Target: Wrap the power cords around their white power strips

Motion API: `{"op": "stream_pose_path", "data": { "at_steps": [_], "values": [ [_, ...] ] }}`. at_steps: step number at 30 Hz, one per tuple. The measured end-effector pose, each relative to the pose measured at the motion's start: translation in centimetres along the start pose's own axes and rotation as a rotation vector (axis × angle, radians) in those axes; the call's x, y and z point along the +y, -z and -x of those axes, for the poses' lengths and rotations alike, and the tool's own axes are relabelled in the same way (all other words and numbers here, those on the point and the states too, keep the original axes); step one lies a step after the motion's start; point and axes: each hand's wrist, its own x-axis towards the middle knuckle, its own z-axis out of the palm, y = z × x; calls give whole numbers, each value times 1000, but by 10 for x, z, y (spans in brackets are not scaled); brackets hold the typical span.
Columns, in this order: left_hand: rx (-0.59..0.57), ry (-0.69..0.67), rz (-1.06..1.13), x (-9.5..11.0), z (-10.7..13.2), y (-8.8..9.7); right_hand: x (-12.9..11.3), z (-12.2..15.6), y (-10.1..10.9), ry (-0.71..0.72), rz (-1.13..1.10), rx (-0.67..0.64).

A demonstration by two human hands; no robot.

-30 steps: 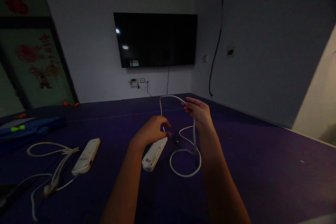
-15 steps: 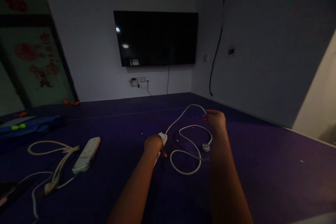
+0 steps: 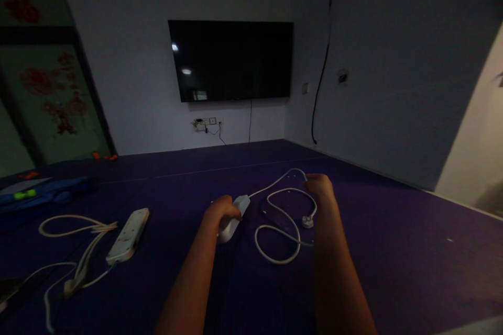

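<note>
My left hand (image 3: pixel 219 211) is closed round a white power strip (image 3: pixel 236 213) on the purple floor, lifting one end slightly. The strip's white cable (image 3: pixel 280 220) runs right in loops across the floor. My right hand (image 3: pixel 321 188) grips that cable at the far bend, fingers curled over it. The white plug (image 3: pixel 307 221) lies on the floor just below my right hand.
A second white power strip (image 3: pixel 128 235) with its bundled cable (image 3: pixel 74 230) lies to the left. A blue object (image 3: pixel 47 194) lies at far left. A dark television (image 3: pixel 231 60) hangs on the back wall above a wall socket (image 3: pixel 207 122). A black cable (image 3: pixel 320 78) hangs down the right wall.
My right hand came down from holding the cable raised to gripping it low near the floor. My left hand shifted its hold on the power strip; the cable now lies spread in loops.
</note>
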Motion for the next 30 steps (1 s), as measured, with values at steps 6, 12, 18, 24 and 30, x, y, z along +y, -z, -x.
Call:
{"op": "stream_pose_path", "data": {
  "at_steps": [6, 12, 18, 24, 30],
  "values": [
    [61, -20, 398, -14, 26, 61, -8, 4, -4, 26, 37, -28],
    [11, -6, 1239, -27, 50, 92, -19, 13, -8, 70, 81, -41],
    [-59, -61, 1468, -32, 63, 102, -33, 26, -14, 153, 90, -16],
    [-271, -292, 1474, -28, 64, 98, -62, 43, -16, 290, -76, 45],
    [-401, -466, 1417, -19, 55, 83, -106, 70, -4, 685, -697, -180]
  ]
}}
